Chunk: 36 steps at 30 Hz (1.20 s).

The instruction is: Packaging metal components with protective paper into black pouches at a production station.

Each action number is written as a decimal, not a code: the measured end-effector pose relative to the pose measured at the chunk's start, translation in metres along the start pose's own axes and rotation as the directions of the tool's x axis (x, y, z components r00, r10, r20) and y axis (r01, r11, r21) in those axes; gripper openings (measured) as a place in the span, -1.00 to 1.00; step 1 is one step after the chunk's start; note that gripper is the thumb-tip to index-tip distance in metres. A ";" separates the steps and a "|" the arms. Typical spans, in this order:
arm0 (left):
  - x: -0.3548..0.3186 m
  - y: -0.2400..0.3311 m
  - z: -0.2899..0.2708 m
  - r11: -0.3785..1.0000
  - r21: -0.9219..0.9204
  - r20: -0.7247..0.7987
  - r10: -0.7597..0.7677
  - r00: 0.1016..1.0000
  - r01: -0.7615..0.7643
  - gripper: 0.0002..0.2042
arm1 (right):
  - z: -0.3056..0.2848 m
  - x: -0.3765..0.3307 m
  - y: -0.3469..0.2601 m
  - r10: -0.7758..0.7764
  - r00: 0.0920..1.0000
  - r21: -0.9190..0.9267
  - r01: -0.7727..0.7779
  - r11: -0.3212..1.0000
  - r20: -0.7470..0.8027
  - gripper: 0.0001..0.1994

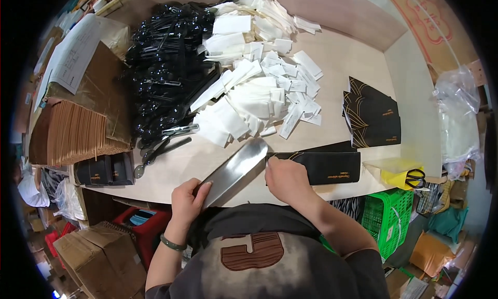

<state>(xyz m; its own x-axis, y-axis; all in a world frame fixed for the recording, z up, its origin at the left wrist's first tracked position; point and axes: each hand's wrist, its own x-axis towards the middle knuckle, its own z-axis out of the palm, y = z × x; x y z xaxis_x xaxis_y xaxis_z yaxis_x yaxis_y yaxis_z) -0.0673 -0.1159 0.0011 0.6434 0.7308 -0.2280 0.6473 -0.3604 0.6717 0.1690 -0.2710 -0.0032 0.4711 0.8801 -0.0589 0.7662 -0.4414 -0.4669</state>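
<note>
I pinch the silver strip (pixel 236 169) by its near end, left hand (pixel 188 201), leaving its tip free. Beside that tip, my right hand (pixel 288 180) covers the black sleeve (pixel 334 166)'s end; pinched or not, can't tell.

The right grip (pixel 287 179) partly hides a black packet (pixel 333 166).

A packing workshop is suggested by the walled bench (pixel 358 55), on which black spoons (pixel 166 65), white packets (pixel 254 102) and black printed sleeves (pixel 376 114) are heaped or laid in bulk. The surrounding space is crowded with cardboard boxes (pixel 98 257), a green plastic crate (pixel 388 216), a red container (pixel 153 239) and clear plastic bags (pixel 457 109), stacked or piled as in a storeroom.
</note>
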 end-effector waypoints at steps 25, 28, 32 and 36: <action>0.049 -0.060 -0.064 0.885 0.402 -0.300 0.371 0.879 -0.236 -0.78 | -0.012 0.075 -0.026 0.009 0.996 0.495 0.034 0.868 -0.085 -0.88; 0.061 -0.045 -0.060 0.880 0.389 -0.277 0.394 0.876 -0.273 -0.80 | 0.028 0.086 -0.042 -0.177 0.920 0.128 0.234 0.964 -0.350 -0.87; 0.060 -0.046 -0.060 0.905 0.339 -0.247 0.350 0.903 -0.258 -0.82 | 0.040 0.082 -0.041 -0.264 0.906 -0.023 0.272 0.962 -0.332 -0.86; 0.058 -0.043 -0.060 0.939 0.266 -0.227 0.283 0.932 -0.220 -0.83 | 0.038 0.084 -0.038 -0.273 0.886 0.036 0.308 0.951 -0.374 -0.88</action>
<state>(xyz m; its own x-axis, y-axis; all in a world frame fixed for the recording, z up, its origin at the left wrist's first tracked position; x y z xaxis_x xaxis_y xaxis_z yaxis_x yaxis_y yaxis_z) -0.0820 -0.0230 0.0011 0.6897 0.7108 0.1380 0.5745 -0.6532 0.4932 0.1626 -0.1729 -0.0242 0.3721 0.8352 0.4050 0.8579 -0.1428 -0.4937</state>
